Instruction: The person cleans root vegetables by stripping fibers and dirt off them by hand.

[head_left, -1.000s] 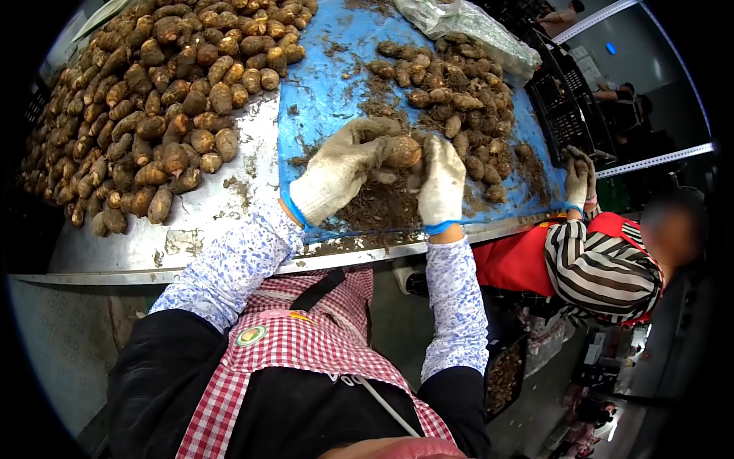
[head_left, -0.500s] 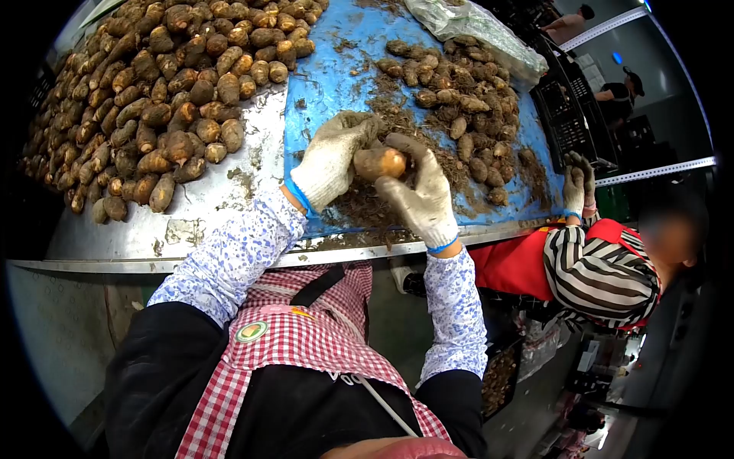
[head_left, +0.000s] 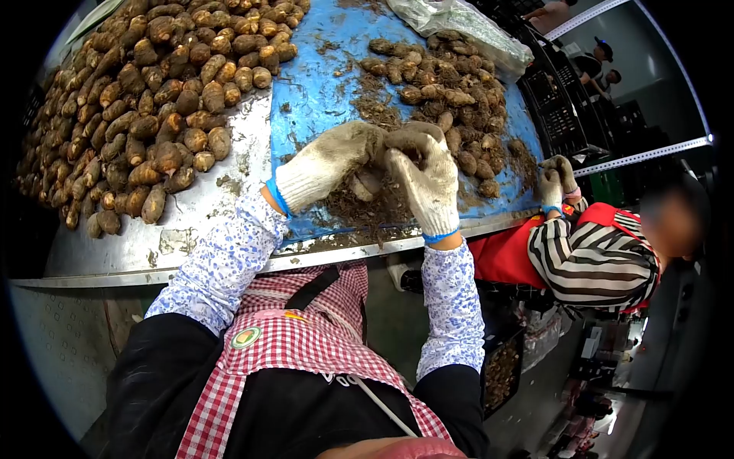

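Note:
My left hand (head_left: 333, 162) and my right hand (head_left: 425, 174), both in soiled white knit gloves, meet over the blue sheet (head_left: 306, 99). The left hand's fingers are closed, with a brown tuber (head_left: 365, 185) partly visible under them. My right hand has its fingers curled in against the left one; whatever lies between its fingertips is hidden. Loose root fibres and dirt (head_left: 375, 214) lie beneath both hands. Beyond them is a pile of hairy tubers (head_left: 459, 99). A large heap of cleaner tubers (head_left: 145, 99) covers the left side.
The metal table edge (head_left: 176, 274) runs in front of me. A clear plastic bag (head_left: 462, 34) lies at the back, near black crates (head_left: 562, 115). At the right stands a co-worker in striped sleeves (head_left: 581, 256), gloved hands (head_left: 556, 183) at the table. Other people are farther back.
The tuber held between my hands, its pale end showing, has dropped lower and is now mostly covered. My right hand has risen and curled in toward the left one.

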Action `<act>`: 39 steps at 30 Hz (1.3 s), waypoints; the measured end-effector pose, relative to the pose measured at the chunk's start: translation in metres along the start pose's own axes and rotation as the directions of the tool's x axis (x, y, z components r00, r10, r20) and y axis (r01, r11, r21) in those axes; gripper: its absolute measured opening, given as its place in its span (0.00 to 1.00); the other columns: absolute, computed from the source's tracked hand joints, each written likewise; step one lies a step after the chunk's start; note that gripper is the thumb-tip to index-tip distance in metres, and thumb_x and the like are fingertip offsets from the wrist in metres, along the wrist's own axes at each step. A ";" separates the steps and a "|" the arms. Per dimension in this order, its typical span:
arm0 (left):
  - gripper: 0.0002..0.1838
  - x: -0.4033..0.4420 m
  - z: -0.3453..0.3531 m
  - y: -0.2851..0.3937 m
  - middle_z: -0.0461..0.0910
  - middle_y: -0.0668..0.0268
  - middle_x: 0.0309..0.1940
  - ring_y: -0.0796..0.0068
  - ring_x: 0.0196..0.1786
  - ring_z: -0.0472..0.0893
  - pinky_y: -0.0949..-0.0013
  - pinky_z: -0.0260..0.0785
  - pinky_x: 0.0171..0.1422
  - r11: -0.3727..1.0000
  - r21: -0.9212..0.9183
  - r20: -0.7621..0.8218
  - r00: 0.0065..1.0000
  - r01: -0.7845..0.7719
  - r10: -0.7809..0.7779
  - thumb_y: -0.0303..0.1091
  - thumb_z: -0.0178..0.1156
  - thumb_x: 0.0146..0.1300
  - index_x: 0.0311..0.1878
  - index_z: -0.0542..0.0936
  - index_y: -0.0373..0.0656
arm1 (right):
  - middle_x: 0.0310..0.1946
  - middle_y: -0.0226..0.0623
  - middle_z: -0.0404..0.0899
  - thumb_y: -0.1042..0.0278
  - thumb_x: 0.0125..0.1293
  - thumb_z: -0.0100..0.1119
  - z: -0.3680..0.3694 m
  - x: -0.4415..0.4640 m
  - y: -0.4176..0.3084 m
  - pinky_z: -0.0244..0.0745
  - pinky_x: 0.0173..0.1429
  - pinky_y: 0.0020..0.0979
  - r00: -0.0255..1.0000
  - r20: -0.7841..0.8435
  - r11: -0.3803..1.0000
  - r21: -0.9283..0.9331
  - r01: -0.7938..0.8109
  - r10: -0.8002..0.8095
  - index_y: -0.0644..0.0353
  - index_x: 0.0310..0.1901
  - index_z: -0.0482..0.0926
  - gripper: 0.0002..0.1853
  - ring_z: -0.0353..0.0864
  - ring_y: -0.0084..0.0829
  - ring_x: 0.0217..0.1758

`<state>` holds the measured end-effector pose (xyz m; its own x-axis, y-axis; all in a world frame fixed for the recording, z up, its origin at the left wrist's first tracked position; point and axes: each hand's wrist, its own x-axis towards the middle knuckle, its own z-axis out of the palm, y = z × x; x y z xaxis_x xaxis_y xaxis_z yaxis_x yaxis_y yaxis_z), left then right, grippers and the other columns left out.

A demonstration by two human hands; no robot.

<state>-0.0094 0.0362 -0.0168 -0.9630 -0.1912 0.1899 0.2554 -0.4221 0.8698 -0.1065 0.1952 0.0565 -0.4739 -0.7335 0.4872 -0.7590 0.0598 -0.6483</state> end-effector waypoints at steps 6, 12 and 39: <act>0.23 0.003 0.026 0.024 0.79 0.64 0.42 0.83 0.22 0.73 0.79 0.72 0.25 0.943 0.151 -0.211 0.942 0.297 -0.263 0.40 0.58 0.70 0.61 0.70 0.35 | 0.42 0.50 0.83 0.60 0.69 0.60 -0.006 0.037 0.005 0.80 0.49 0.36 0.890 0.110 0.878 -0.252 -0.406 0.443 0.68 0.47 0.79 0.16 0.84 0.38 0.44; 0.18 0.010 -0.025 0.054 0.78 0.53 0.55 0.68 0.45 0.83 0.63 0.82 0.48 0.728 -0.527 -0.397 0.885 -0.438 0.244 0.39 0.56 0.71 0.57 0.75 0.39 | 0.42 0.44 0.85 0.39 0.66 0.58 -0.065 0.069 0.153 0.79 0.50 0.44 0.887 -0.251 0.373 -0.838 -0.400 0.388 0.57 0.41 0.85 0.25 0.85 0.43 0.44; 0.21 0.004 0.018 -0.005 0.78 0.71 0.22 0.78 0.11 0.70 0.75 0.58 0.10 0.718 -0.567 0.034 0.882 0.404 -0.470 0.53 0.44 0.76 0.43 0.79 0.46 | 0.36 0.43 0.79 0.59 0.60 0.63 -0.004 0.002 0.000 0.79 0.36 0.41 0.975 0.184 0.932 -0.316 0.175 -0.121 0.59 0.49 0.79 0.18 0.82 0.45 0.35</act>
<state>-0.0157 0.0538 -0.0124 -0.9724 0.0595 -0.2257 -0.1569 -0.8826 0.4432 -0.1090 0.1964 0.0599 -0.2883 -0.8471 0.4465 -0.9319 0.1410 -0.3341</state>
